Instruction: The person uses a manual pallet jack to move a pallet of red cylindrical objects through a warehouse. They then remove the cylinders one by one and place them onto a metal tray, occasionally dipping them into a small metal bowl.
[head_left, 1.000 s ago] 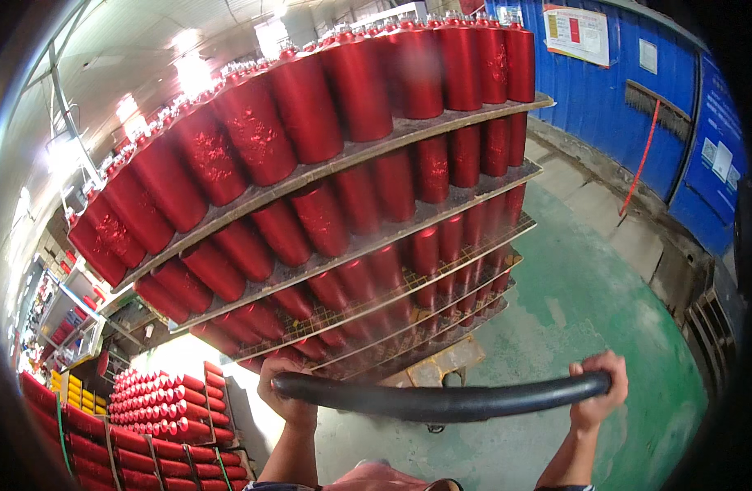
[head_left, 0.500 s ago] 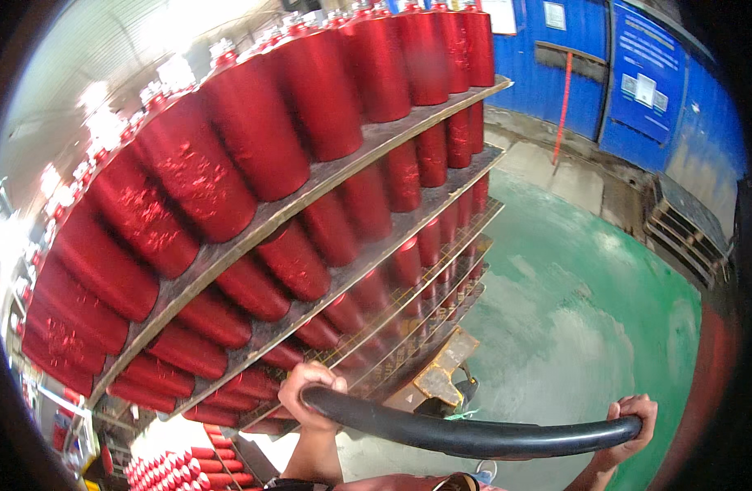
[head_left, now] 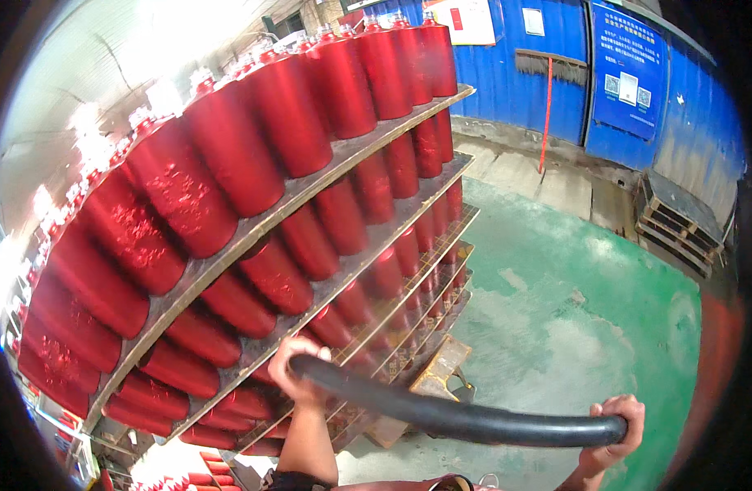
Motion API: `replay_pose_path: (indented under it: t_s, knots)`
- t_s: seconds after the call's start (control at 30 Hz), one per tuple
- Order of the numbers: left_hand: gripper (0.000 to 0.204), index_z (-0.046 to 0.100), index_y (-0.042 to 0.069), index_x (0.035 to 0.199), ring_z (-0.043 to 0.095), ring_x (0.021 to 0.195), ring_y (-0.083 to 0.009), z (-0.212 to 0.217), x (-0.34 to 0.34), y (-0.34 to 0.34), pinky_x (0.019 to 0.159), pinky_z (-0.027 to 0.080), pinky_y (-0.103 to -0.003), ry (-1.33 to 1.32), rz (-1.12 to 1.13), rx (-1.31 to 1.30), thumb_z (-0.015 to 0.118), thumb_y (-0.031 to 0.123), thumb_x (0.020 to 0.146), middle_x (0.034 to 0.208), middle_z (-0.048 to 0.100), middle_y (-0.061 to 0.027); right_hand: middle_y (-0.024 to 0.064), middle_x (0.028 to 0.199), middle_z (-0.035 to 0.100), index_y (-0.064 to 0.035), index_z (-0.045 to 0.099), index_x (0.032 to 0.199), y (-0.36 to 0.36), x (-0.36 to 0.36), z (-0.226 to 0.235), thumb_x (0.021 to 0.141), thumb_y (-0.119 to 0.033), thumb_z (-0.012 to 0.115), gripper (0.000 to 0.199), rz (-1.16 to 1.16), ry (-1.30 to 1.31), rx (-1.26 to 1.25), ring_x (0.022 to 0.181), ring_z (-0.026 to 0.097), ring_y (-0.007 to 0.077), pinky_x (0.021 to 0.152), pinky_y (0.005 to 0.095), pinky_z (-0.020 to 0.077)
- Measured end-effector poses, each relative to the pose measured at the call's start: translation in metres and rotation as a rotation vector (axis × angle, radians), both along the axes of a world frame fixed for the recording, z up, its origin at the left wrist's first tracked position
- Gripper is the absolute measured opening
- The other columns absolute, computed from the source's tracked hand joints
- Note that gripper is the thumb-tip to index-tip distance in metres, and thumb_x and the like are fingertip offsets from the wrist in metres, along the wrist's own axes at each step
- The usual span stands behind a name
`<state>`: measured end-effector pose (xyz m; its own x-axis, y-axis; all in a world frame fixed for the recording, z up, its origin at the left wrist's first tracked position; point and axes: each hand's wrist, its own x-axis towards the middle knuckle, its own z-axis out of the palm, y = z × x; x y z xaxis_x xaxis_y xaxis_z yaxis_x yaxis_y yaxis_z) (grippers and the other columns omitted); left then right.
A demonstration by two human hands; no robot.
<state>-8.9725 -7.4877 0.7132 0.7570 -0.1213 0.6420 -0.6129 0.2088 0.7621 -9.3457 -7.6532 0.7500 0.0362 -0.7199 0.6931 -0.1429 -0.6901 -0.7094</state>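
A curved black bar handle (head_left: 466, 421) spans the lower middle of the view. Wrapped round its left end is my left hand (head_left: 297, 370), and my right hand (head_left: 620, 424) grips the right end. Beyond the handle, to the left, rises a tall load of shiny red bottles (head_left: 237, 147) with metal-looking necks. They stand in tiers separated by flat boards (head_left: 376, 146); some bottles have rough, blistered patches. Low down, behind the handle, a worn yellow metal part (head_left: 443, 368) shows beside the load's base.
Green painted floor (head_left: 548, 319) stretches to the right. A blue wall (head_left: 515, 90) with posted sheets stands at the back, a red pole (head_left: 545, 114) leaning on it. Stacked pallets (head_left: 679, 217) sit at the far right. More red bottles (head_left: 183, 481) lie at the lower left.
The load, wall and pallets have shifted left in view, showing more of the wall. Both hands and the handle sit slightly further left, still gripped.
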Motion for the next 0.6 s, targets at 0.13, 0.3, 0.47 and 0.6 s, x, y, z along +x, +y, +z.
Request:
replay_pose_path:
  t_s: [0.13,0.3,0.47,0.6]
  knots:
    - [0.029,0.056,0.004,0.074,0.051,0.068,-0.0101,0.006,-0.005,-0.013,0.063,0.041,-0.027,-0.212,0.06,0.058,0.078,0.021,0.076,0.071,0.053,-0.0001,0.0043,0.078,0.046,-0.0028,0.052,0.087,-0.008,-0.011,0.004,0.074,0.007,0.071,0.025,0.004,0.005,-0.065,0.071,0.045,0.0159,0.067,0.0287,0.041]
    - [0.013,0.064,0.004,0.081,0.059,0.07,-0.0135,0.005,-0.031,-0.032,0.065,0.047,-0.031,-0.139,0.04,-0.025,0.072,0.013,0.077,0.073,0.061,-0.0037,0.0059,0.079,0.05,-0.0025,0.055,0.088,-0.034,-0.023,0.016,0.069,0.011,0.061,0.024,-0.015,0.075,-0.135,0.072,0.049,0.0194,0.074,0.0271,0.0429]
    - [0.021,0.072,0.01,0.095,0.069,0.069,-0.0162,0.043,-0.08,-0.046,0.063,0.053,-0.036,0.101,-0.054,0.188,0.073,0.005,0.074,0.079,0.073,-0.0059,0.0057,0.084,0.049,-0.0011,0.055,0.097,-0.09,-0.033,0.004,0.078,0.009,0.066,0.024,-0.008,0.208,-0.143,0.078,0.049,0.0181,0.074,0.0287,0.0433]
    - [0.036,0.072,0.012,0.108,0.071,0.085,-0.0333,0.008,-0.057,-0.1,0.072,0.053,-0.045,0.274,0.124,0.426,0.075,0.03,0.078,0.091,0.073,-0.0176,0.0073,0.079,0.052,0.0008,0.057,0.106,-0.171,-0.029,-0.021,0.089,-0.002,0.064,0.019,0.052,0.333,-0.191,0.069,0.048,0.0163,0.062,0.0312,0.0412]
